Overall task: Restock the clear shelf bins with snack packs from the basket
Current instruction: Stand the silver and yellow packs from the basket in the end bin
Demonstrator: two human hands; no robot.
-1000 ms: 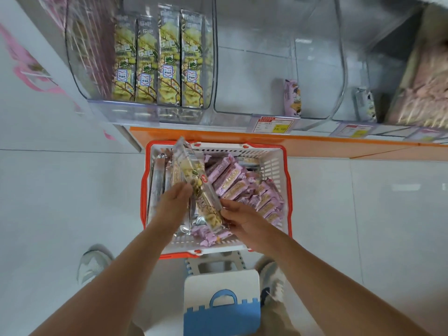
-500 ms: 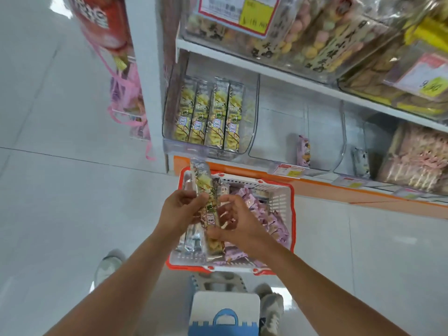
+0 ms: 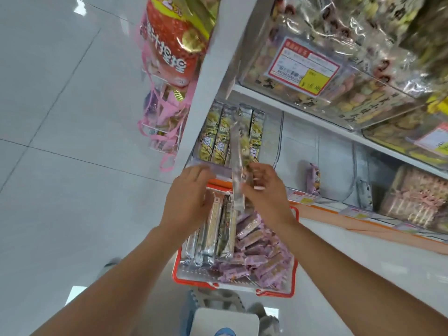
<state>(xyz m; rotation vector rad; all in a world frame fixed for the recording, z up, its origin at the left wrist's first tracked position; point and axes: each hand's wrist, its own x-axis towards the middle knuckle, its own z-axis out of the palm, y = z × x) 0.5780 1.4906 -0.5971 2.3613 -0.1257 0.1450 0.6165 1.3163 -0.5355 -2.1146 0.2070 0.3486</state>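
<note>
Clear plastic forms the bin (image 3: 276, 141) on the lower shelf, and a row of yellow-green packs (image 3: 219, 134) stands upright inside it against its left wall. Your right hand (image 3: 266, 190) is clamped on one long pack (image 3: 236, 161), thumb and fingers pinching its lower half. That pack stands nearly upright, its top end overlapping the row in the bin and its bottom end hanging over the basket (image 3: 294, 251); motion blur hides whether the top end is already inside the bin or only in front of it. Your left hand (image 3: 189, 195) hangs just beside the pack with fingers spread and loosely curled, gripping nothing that shows; whether a fingertip touches the wrapper you cannot tell from this view.

Below your hands, the red-rimmed basket rests on a stool (image 3: 225, 321). Its left side holds more long packs lying side by side, silvery ends toward you, and its right side holds a heap of purple packs (image 3: 257, 258). One purple pack (image 3: 312, 181) stands alone in the next bin to the right, well apart from your hands. On the shelf above, a bin of mixed sweets carries a price tag (image 3: 305, 66).
</note>
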